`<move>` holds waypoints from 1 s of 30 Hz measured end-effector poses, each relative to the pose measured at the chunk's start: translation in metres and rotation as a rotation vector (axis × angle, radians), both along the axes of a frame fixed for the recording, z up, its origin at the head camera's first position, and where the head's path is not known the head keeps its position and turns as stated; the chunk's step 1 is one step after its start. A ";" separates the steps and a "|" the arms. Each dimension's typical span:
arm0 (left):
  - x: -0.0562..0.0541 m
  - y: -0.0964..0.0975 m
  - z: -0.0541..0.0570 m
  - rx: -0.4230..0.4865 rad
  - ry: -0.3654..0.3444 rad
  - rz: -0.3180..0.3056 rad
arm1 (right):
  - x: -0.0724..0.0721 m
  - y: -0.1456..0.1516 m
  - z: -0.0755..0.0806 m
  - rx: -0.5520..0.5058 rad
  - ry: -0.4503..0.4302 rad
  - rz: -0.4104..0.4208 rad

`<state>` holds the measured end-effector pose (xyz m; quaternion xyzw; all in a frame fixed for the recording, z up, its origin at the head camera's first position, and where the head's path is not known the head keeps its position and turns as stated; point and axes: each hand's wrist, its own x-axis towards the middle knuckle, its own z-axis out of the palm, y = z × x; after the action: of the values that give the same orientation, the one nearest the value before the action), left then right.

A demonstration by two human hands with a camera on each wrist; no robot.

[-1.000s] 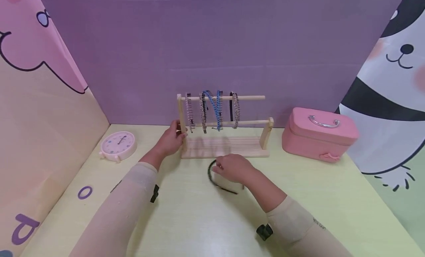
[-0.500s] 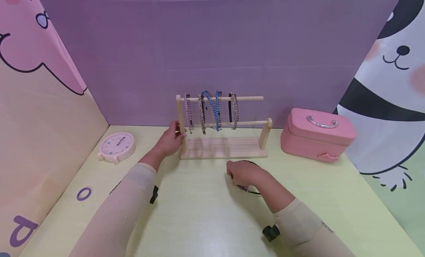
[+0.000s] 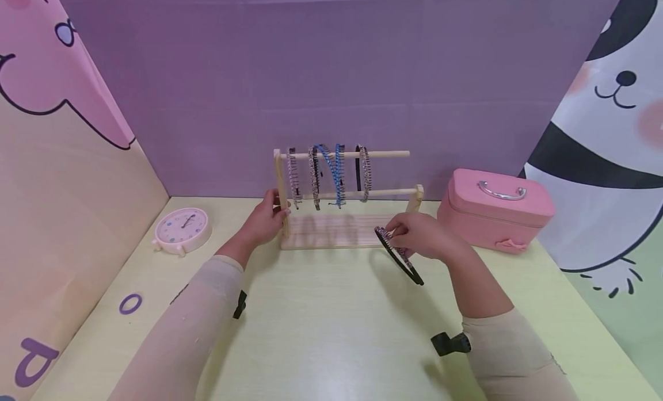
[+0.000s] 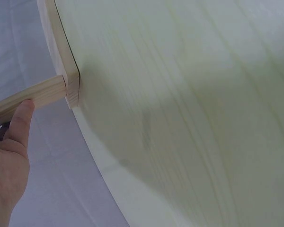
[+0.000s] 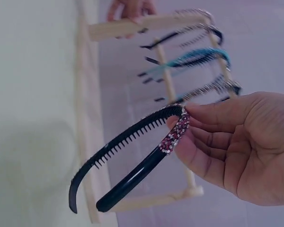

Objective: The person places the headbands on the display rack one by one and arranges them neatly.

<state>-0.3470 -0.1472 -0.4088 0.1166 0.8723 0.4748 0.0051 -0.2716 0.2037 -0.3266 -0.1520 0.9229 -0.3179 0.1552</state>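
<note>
My right hand (image 3: 422,235) pinches a black toothed headband (image 5: 132,177) between thumb and fingertips, at its top where red and silver rhinestones cover it. The headband's two ends point down and away from the hand, above the table in front of the rack. My left hand (image 3: 264,221) grips the left post (image 4: 47,92) of the wooden headband rack (image 3: 331,240), thumb on the near side. From the rack's upper bar hang several headbands: a pinkish one (image 3: 293,174) at the left, blue ones (image 3: 339,174) in the middle and a sparkly one (image 3: 367,174) further right.
A pink vanity case (image 3: 497,208) with a metal handle stands right of the rack. A pink round clock (image 3: 182,229) lies at the left, with a purple ring-shaped mark (image 3: 130,304) nearer the front. A purple backdrop (image 3: 217,113) rises behind the table.
My right hand has moved right and lifted the headband from the tabletop, turning it so its ends point down. The left hand has stayed on the rack's post.
</note>
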 end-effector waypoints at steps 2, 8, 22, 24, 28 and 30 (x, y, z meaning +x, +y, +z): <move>0.000 -0.001 -0.001 0.000 0.001 -0.003 | 0.001 0.008 0.005 -0.068 0.004 -0.013; -0.001 -0.002 -0.004 -0.007 -0.002 0.004 | 0.006 0.025 0.022 -0.214 0.051 -0.077; -0.001 -0.002 -0.001 -0.018 -0.002 0.001 | 0.015 0.037 0.065 -0.347 0.284 -0.351; -0.002 -0.002 -0.001 -0.014 -0.004 -0.002 | 0.013 0.036 0.067 -0.348 0.323 -0.393; -0.002 -0.002 -0.002 -0.005 0.005 -0.007 | 0.005 0.031 0.068 -0.370 0.425 -0.434; -0.003 -0.001 -0.002 -0.003 0.007 -0.005 | 0.001 0.026 0.067 -0.396 0.474 -0.434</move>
<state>-0.3495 -0.1486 -0.4113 0.1207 0.8728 0.4728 0.0034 -0.2711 0.2301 -0.2598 -0.0492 0.8647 -0.4715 -0.1660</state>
